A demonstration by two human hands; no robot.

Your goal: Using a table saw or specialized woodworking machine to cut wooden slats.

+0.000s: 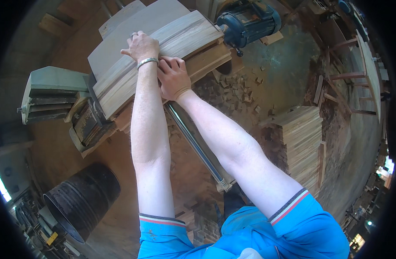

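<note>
The left hand (142, 46), its wrist ringed by a metal band (147, 62), is laid over the pale wooden boards (187, 35) with fingers bent and thumb spread, while the right hand (175, 78) is set just beside it at the boards' near edge, knuckles bent (whether anything is clasped by either hand cannot be told). The boards are positioned between a grey-green housing (55, 84) on the left and a blue motor (250, 25) on the right. Lower down, a dark drum (88, 196), scattered offcuts (240, 91) and stacked wood (304, 140) are seen.
</note>
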